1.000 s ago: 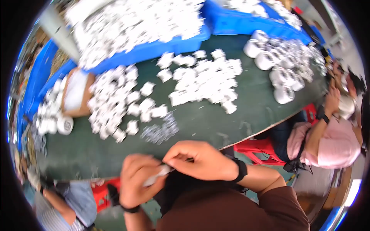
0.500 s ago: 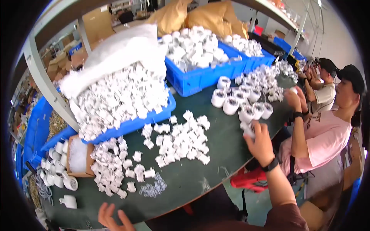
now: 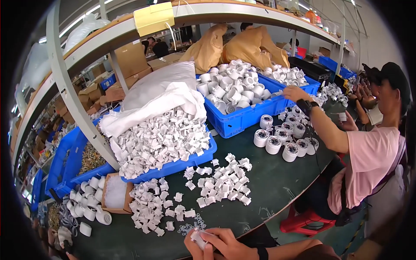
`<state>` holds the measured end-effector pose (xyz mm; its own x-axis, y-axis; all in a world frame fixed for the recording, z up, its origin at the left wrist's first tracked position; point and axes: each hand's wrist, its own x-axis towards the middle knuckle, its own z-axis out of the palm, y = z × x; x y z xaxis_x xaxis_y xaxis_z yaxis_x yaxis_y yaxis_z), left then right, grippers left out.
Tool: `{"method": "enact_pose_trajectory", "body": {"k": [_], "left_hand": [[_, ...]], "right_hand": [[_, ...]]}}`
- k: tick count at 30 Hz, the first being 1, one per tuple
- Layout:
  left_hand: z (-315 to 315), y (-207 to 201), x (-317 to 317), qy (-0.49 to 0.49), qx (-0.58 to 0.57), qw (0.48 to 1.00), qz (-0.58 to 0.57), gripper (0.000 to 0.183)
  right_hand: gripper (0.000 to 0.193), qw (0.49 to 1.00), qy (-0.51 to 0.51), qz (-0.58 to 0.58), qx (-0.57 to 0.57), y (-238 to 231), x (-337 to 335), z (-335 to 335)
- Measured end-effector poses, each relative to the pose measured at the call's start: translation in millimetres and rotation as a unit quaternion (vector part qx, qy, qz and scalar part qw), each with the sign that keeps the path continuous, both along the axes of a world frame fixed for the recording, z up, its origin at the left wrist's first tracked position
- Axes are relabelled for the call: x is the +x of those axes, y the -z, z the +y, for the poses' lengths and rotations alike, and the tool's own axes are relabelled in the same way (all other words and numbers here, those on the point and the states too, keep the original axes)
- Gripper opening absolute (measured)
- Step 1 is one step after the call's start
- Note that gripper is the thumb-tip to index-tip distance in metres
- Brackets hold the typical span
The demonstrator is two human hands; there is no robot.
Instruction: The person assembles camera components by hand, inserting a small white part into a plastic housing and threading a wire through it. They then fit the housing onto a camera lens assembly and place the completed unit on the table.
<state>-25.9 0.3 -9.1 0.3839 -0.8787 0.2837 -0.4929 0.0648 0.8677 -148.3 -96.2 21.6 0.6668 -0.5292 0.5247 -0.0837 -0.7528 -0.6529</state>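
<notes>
At the table's near edge my two hands meet over a small white plastic part (image 3: 200, 238). My left hand (image 3: 193, 249) has its fingers closed around one side of it. From the right, my right hand (image 3: 229, 246) pinches it with thumb and fingers; a dark band circles that wrist. The part's underside is hidden by my fingers. Just beyond my hands lies a scatter of small translucent rings (image 3: 193, 225). Two loose piles of white plastic clips, a left pile (image 3: 149, 206) and a middle pile (image 3: 225, 182), lie farther in on the green table (image 3: 264, 190).
A blue bin (image 3: 173, 167) overflows with white clips under a white sack (image 3: 160, 91). Another blue bin (image 3: 234, 123) holds white cups. White cylinders (image 3: 274, 144) with dark insides stand at right, near a co-worker in a pink shirt (image 3: 372, 160). A cardboard box (image 3: 116, 195) sits left.
My right hand has come back from beside the white cylinders to the near edge. My left hand, open before, has joined it on the white part. The view has tilted upward.
</notes>
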Motion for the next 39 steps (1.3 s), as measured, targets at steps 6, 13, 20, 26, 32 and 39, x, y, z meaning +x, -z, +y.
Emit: {"method": "enact_pose_trajectory", "body": {"k": [6,13,20,26,32,39], "left_hand": [[6,-18,7,-0.089,0.013,0.984,-0.153,0.039],[3,-29,4,-0.117,-0.005,0.981,-0.155,0.032],[10,-22,14,-0.134,-0.031,0.987,-0.084,0.022],[12,-17,1,-0.178,-0.027,0.98,-0.082,0.021],[-1,-23,12,-0.084,-0.034,0.991,-0.097,0.02],[2,-18,19,-0.1,-0.047,0.989,-0.103,0.016]], "right_hand": [[0.057,0.949,-0.19,-0.088,0.235,47,8,-11],[0.017,0.922,-0.182,-0.055,0.337,10,20,-28],[0.015,0.923,-0.166,-0.085,0.337,23,26,-14],[0.014,0.94,-0.088,-0.056,0.324,9,24,-2],[0.01,0.884,-0.128,0.002,0.449,-11,9,-21],[0.011,0.937,-0.175,0.057,0.298,-17,6,-47]]}}
